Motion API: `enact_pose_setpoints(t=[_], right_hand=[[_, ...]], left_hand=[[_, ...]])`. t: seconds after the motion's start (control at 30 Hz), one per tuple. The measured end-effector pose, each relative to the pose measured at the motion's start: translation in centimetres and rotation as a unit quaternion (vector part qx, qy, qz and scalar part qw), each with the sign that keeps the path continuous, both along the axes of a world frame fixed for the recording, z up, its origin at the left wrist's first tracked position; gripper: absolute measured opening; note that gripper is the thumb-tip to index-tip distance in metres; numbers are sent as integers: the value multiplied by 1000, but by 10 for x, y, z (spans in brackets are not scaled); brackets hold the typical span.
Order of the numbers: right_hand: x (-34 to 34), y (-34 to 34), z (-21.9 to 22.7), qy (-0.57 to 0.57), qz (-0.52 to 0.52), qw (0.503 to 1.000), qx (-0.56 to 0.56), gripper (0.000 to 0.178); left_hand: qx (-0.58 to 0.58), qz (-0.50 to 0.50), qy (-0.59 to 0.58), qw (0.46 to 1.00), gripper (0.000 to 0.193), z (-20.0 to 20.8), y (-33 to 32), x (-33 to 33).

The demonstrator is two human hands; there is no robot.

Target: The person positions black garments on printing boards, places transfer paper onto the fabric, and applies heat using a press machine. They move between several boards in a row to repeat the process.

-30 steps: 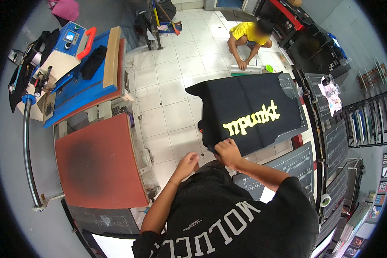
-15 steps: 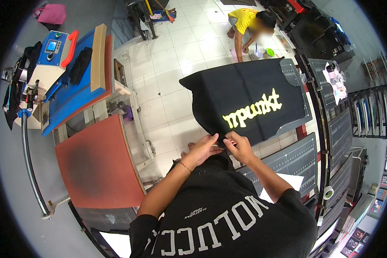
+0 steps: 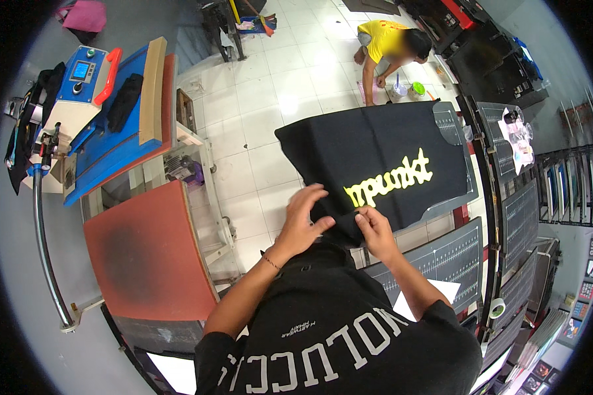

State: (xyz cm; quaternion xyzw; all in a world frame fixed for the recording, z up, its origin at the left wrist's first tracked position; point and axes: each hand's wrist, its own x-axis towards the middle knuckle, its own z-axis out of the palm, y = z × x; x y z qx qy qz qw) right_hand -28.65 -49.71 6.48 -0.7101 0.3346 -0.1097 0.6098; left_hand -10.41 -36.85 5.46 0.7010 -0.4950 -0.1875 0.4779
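A black piece of cloth (image 3: 359,145), seemingly a shirt or a shirt panel, lies over a dark grey printing board (image 3: 466,181) in front of me. Bright yellow lettering (image 3: 389,181) is on it. My right hand (image 3: 377,232) pinches the cloth's near edge between thumb and fingers, just below the lettering. My left hand (image 3: 303,224) hovers by the cloth's near left corner, its fingers spread and thumb apart. Whether its fingertips touch the cloth is hard to tell. The cloth's left part hangs past the board, over the floor.
Another marked board (image 3: 441,257) with a white sheet (image 3: 418,299) is at my right. On the left are a heat press (image 3: 79,85) and a reddish-brown padded board (image 3: 145,250). A person in yellow (image 3: 392,46) crouches beyond the cloth, near small tubs (image 3: 418,89).
My left hand has let go of the cloth's edge and moved slightly left with its fingers spreading. My right hand still pinches the edge, now slightly farther right.
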Motion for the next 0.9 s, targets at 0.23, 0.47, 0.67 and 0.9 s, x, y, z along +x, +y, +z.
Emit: enact_pose_setpoints(t=[0.23, 0.47, 0.67, 0.9], right_hand=[[20, -3, 95, -205, 124, 896, -375, 22], [26, -40, 226, -321, 198, 814, -442, 10], [64, -91, 329, -428, 48, 778, -457, 20], [342, -16, 458, -573, 111, 724, -368, 37]], left_hand=[[-38, -163, -48, 985, 25, 40, -39, 28], [-90, 104, -134, 981, 29, 18, -19, 96], [-64, 203, -24, 977, 17, 119, 155, 69], [-77, 700, -104, 702, 31, 327, 407, -45]])
